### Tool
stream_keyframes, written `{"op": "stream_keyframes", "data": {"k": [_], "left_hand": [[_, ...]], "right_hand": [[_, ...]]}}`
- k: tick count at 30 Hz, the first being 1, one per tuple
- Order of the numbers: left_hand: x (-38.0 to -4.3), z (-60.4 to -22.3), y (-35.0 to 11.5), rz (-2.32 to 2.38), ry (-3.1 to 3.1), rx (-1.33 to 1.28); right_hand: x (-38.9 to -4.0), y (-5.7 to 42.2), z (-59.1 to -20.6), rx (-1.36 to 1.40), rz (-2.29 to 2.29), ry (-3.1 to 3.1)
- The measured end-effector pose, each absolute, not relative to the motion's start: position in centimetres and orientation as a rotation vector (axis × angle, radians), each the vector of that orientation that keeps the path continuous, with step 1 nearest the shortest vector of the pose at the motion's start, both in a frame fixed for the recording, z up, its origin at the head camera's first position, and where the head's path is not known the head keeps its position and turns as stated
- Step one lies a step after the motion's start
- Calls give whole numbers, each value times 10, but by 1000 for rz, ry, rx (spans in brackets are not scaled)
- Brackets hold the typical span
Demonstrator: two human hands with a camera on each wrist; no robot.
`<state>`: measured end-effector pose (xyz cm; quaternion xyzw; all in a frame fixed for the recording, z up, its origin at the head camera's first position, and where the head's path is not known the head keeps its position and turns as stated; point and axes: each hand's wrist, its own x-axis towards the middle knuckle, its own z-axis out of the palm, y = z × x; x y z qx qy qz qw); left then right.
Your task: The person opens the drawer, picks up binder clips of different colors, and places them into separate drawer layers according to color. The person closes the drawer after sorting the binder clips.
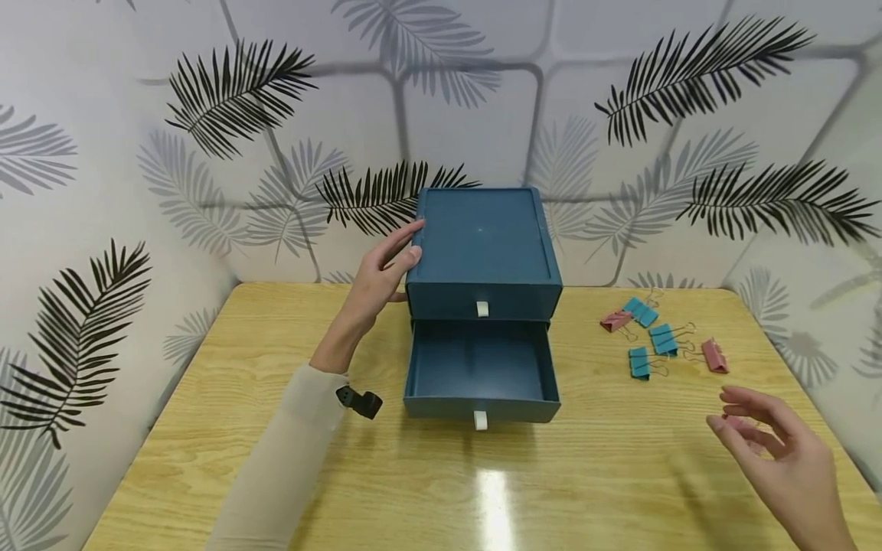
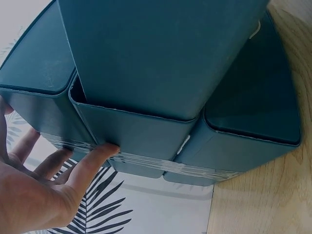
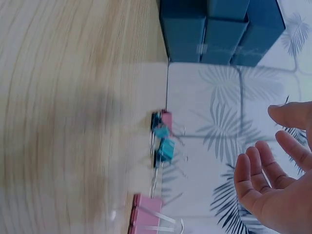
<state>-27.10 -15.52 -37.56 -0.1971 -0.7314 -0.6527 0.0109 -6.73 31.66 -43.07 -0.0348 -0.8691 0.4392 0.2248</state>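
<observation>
A dark blue drawer cabinet [image 1: 482, 237] stands at the back of the table, its middle drawer [image 1: 482, 411] pulled out. My left hand [image 1: 377, 279] lies against the cabinet's left side near the top, fingers fairly straight. In the left wrist view its fingertips touch the side wall beside a band of clear tape [image 2: 146, 162]. My right hand [image 1: 785, 451] hovers at the table's right, fingers loosely bent and apart. Nothing shows between them in the right wrist view. Beyond it lies a pink binder clip [image 3: 146, 214], mostly hidden by the hand in the head view.
Several binder clips lie at the right of the cabinet: blue ones [image 1: 664, 340] and pink ones [image 1: 715, 357], with wire handles out. A patterned leaf-print cloth [image 1: 468, 115] backs the wooden table [image 1: 592, 482]. A black wrist strap [image 1: 360, 402] hangs at the left sleeve.
</observation>
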Motion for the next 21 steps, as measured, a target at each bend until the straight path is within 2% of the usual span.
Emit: {"op": "stream_keyframes", "data": {"k": [21], "left_hand": [[-274,-378,-156,-2027,-2275,-632]], "right_hand": [[-71,405,-474,-258,1127,-2478]]}}
